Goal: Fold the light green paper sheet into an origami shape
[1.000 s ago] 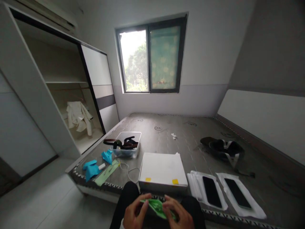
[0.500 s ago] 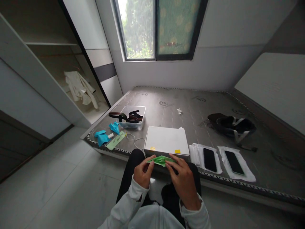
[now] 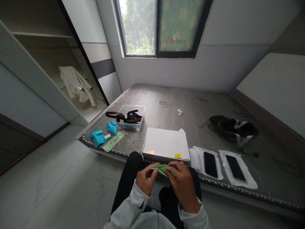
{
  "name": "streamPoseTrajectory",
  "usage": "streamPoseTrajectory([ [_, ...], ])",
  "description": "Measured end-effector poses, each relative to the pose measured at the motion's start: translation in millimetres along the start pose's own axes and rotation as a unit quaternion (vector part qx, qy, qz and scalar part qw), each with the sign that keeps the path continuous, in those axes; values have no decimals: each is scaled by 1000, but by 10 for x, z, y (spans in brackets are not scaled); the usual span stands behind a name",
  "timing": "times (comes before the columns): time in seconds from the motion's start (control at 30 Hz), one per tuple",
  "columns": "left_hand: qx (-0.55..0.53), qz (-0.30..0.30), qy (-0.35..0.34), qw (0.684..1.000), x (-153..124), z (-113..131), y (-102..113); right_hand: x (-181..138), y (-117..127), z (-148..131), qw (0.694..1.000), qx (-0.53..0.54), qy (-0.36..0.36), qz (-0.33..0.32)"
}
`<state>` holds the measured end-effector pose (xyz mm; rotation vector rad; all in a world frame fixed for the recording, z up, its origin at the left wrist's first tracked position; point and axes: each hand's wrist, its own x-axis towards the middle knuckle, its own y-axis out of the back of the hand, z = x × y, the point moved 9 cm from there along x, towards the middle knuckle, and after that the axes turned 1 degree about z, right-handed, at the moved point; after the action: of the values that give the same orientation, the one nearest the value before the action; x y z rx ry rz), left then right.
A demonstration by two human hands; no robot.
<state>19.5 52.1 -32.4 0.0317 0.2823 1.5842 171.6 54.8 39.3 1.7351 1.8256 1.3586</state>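
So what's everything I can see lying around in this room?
green folded paper: one, green, pinched between both hands over the lap
white box: one, white with two yellow tabs, on the mattress just ahead of the hands
phones: two, black, each on a white wrapper, right of the box
clear tub: one, transparent, holding dark belts, left of the box
blue folded papers: two or three, blue, at the mattress's left corner
green strip: one, pale green, beside the blue papers
white cable: one, white, between strip and box
dark bag: one, black and white, far right
white garment: one, in the open wardrobe
window: one, dark frame, back wall
left hand: holding the paper's left end
right hand: holding its right end
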Motion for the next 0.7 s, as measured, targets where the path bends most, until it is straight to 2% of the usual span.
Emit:
streamPoseTrajectory([
  [0.1,-2,4,16,1000,41,-91,11,25,-104,110,999,47,-18,-16],
  [0.17,-11,11,27,1000,70,-189,37,61,-111,264,998,51,-38,1],
  [0.3,14,22,34,999,110,-422,100,214,-6,829,990,12,-121,73],
  [0.37,60,22,43,997,105,-560,118,330,-38,1190,982,-7,-181,49],
  [0.47,84,19,61,994,66,-783,119,472,-106,1747,954,-66,-294,-9],
  [0.7,71,4,83,994,13,-1266,52,735,-252,2542,905,-98,-411,-46],
])
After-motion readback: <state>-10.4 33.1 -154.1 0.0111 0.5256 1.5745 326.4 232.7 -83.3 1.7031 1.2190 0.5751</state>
